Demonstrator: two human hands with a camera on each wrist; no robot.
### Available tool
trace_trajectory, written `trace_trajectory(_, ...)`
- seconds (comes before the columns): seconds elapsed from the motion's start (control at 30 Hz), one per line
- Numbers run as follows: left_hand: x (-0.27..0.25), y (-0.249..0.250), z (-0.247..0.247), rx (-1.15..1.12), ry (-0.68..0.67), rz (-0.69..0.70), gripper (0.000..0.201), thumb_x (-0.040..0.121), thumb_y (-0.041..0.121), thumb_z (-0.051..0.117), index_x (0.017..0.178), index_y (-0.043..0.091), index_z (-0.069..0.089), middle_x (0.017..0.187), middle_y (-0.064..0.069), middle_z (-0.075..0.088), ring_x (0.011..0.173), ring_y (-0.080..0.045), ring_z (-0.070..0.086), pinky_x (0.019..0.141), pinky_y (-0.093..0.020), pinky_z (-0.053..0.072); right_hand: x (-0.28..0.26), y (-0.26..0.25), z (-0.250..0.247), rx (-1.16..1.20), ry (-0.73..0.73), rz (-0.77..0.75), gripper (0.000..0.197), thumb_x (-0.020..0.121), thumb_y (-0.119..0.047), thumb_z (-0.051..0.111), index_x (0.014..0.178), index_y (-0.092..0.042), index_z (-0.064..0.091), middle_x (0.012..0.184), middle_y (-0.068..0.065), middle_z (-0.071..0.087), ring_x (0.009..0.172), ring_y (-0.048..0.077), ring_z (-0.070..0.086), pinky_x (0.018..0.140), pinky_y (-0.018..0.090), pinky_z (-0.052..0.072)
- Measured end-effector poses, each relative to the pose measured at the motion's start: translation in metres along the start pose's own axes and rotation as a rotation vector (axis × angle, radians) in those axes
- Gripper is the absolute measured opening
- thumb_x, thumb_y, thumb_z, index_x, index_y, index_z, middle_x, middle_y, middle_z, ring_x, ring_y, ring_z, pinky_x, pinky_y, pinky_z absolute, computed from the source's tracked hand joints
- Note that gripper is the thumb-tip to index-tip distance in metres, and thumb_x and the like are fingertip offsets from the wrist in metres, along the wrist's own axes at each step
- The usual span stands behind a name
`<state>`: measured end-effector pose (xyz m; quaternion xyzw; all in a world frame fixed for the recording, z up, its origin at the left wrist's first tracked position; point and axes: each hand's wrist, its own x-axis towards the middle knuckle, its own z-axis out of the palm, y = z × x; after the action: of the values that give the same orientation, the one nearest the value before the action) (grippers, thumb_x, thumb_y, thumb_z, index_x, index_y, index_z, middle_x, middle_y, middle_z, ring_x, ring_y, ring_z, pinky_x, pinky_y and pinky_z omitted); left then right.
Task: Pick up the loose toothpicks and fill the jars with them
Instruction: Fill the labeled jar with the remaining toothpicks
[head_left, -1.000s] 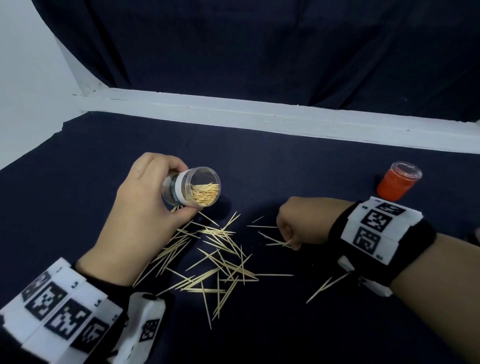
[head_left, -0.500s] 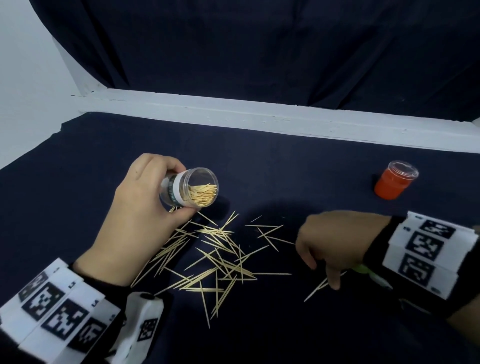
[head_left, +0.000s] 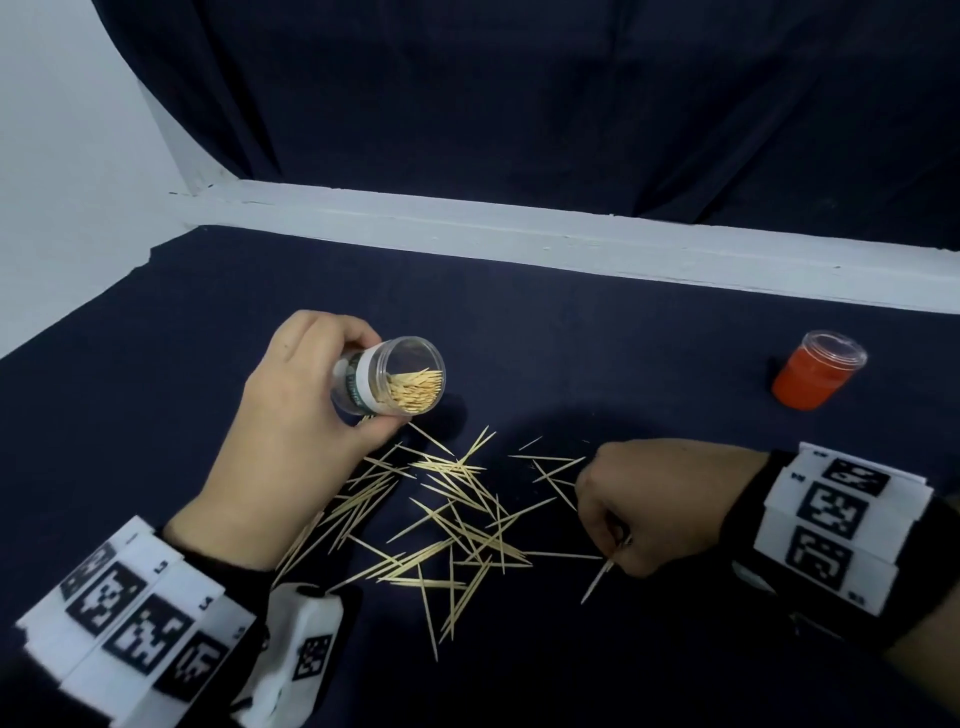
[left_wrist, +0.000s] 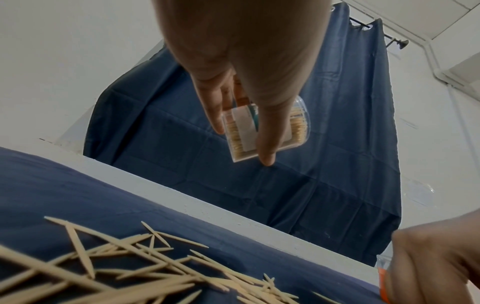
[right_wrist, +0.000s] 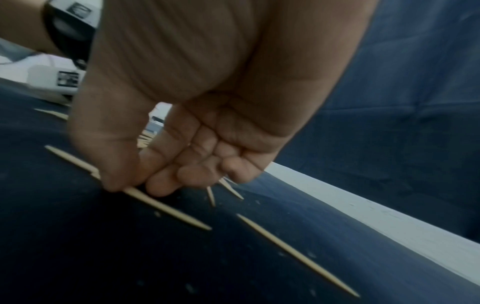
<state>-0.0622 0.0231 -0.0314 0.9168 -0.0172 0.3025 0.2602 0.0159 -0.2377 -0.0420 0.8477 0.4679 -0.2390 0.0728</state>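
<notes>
Your left hand (head_left: 291, 431) grips a clear, glossy plastic jar (head_left: 400, 376) with a paper label; inside, pale wooden toothpicks, matt. More bare-wood toothpicks (head_left: 457, 514) lie on the matt navy cloth (head_left: 571, 364), finely woven and creased. Far right, the orange jar (head_left: 810, 371) has a shiny transparent plastic lid

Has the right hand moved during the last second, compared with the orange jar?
Yes. The right hand has come down toward the near edge of the table, farther from the orange jar, and now pinches a toothpick.
</notes>
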Motion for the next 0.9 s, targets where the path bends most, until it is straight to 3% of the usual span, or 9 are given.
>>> trace_trajectory(0.23,-0.003,-0.011,-0.007,0.013,0.033,-0.045,0.052,0.059,0.021,0.088,0.096,0.027,0.051,0.099,0.011,0.05,0.091,0.009,0.041,0.073,-0.006,0.038,0.003,-0.008,0.003,-0.183,0.07,-0.163,0.006,0.076,-0.026,0.05,0.073,-0.023,0.054,0.082,-0.006,0.055,0.078,0.019,0.056,0.074,0.036,0.051)
trace_trajectory(0.33,-0.005,-0.015,-0.011,-0.003,0.062,-0.068,0.052,0.058,0.021,0.088,0.095,0.026,0.052,0.1,0.01,0.05,0.095,0.014,0.041,0.075,-0.007,0.04,0.015,-0.01,0.006,-0.269,0.239,-0.24,0.007,0.067,-0.031,0.047,0.064,-0.026,0.05,0.065,-0.011,0.053,0.058,0.01,0.055,0.06,0.021,0.048)
trace_trajectory(0.43,-0.006,-0.017,-0.014,-0.014,0.083,-0.094,0.052,0.058,0.02,0.088,0.096,0.026,0.052,0.1,0.009,0.051,0.094,0.014,0.042,0.075,-0.011,0.042,0.035,-0.019,0.005,-0.26,0.289,-0.319,0.011,0.066,-0.029,0.062,0.066,-0.025,0.052,0.063,-0.011,0.054,0.056,0.011,0.056,0.058,0.02,0.047)
trace_trajectory(0.5,-0.006,-0.018,-0.015,-0.013,0.093,-0.109,0.052,0.059,0.02,0.088,0.096,0.025,0.053,0.1,0.009,0.051,0.094,0.014,0.043,0.075,-0.01,0.042,0.052,-0.026,0.0,-0.26,0.353,-0.334,0.005,0.07,-0.027,0.057,0.067,-0.024,0.055,0.063,-0.01,0.056,0.058,0.012,0.058,0.058,0.021,0.048)
trace_trajectory(0.6,-0.006,-0.02,-0.014,0.006,0.105,-0.124,0.051,0.059,0.021,0.088,0.097,0.023,0.054,0.1,0.009,0.051,0.093,0.013,0.042,0.076,-0.006,0.04,0.076,-0.041,-0.012,-0.267,0.424,-0.296,0.003,0.083,-0.021,0.06,0.081,-0.019,0.059,0.079,-0.004,0.064,0.072,0.018,0.063,0.067,0.028,0.049)
trace_trajectory(0.7,-0.005,-0.022,-0.014,0.019,0.107,-0.13,0.05,0.059,0.02,0.088,0.097,0.019,0.055,0.1,0.007,0.051,0.089,0.006,0.042,0.077,-0.004,0.038,0.088,-0.047,-0.03,-0.234,0.41,-0.12,0.012,0.099,-0.026,0.044,0.103,-0.021,0.054,0.103,-0.003,0.06,0.098,0.018,0.057,0.084,0.031,0.042)
trace_trajectory(0.8,-0.005,-0.023,-0.016,0.011,0.109,-0.133,0.049,0.06,0.019,0.087,0.097,0.018,0.056,0.099,0.006,0.052,0.088,0.004,0.041,0.078,-0.004,0.037,0.077,-0.04,-0.047,0.079,0.427,-0.031,0.014,0.093,-0.039,0.053,0.1,-0.028,0.058,0.096,-0.013,0.054,0.094,0.011,0.053,0.077,0.025,0.039)
trace_trajectory(0.9,-0.005,-0.024,-0.016,0.003,0.108,-0.14,0.049,0.06,0.02,0.087,0.097,0.019,0.055,0.099,0.007,0.052,0.088,0.005,0.041,0.077,-0.006,0.038,0.058,-0.046,-0.045,0.026,0.296,-0.178,0.03,0.082,-0.039,0.063,0.111,-0.034,0.055,0.103,-0.013,0.052,0.095,0.009,0.051,0.082,0.028,0.044)
